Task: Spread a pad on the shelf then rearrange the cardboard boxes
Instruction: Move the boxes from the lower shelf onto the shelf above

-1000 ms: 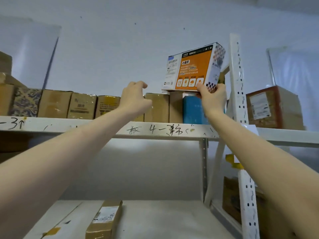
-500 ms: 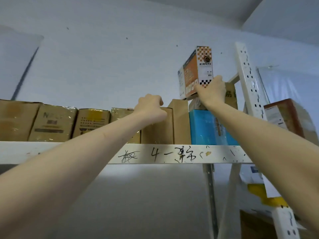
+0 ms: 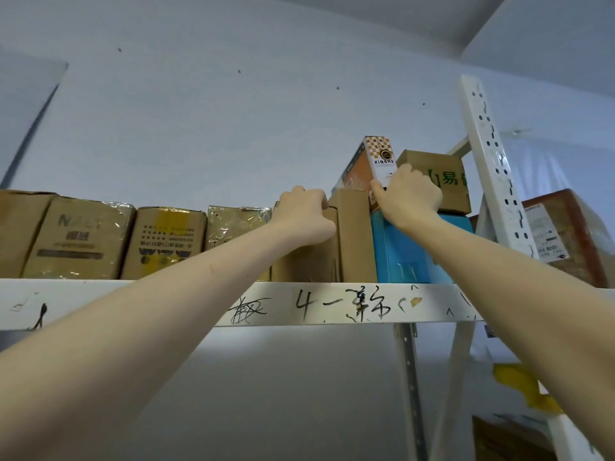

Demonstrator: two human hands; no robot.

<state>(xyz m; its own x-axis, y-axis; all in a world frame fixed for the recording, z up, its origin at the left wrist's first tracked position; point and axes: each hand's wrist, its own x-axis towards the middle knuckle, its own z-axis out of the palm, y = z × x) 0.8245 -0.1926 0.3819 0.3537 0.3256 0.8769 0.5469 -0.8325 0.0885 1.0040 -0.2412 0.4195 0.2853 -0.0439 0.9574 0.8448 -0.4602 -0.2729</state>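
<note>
Sinking from where it was held high 0.5 s ago, the orange XINGHE box (image 3: pixel 376 161) now stands end-on with its lower end down among the stacked goods, apparently on the blue box (image 3: pixel 406 254), between a tall plain carton (image 3: pixel 354 237) and a small carton with green characters (image 3: pixel 439 181). The right hand (image 3: pixel 411 194) pinches its lower end, thumb on one side and curled fingers on the other. The left hand (image 3: pixel 304 216) has its fingers hooked over the top edge of a brown carton (image 3: pixel 306 261), seemingly steadying the row. I judge the rearranging well under way, with this box nearly seated. No pad shows from below the shelf beam (image 3: pixel 133 302), so whether one lies under the boxes cannot be told. Taped cartons (image 3: pixel 166 242) fill the shelf to the left, and a red-brown carton (image 3: pixel 565 234) sits beyond the white upright post (image 3: pixel 489 154). The slot looks tight: the small carton and the post crowd the right hand, and the tall carton could be nudged sideways.
</note>
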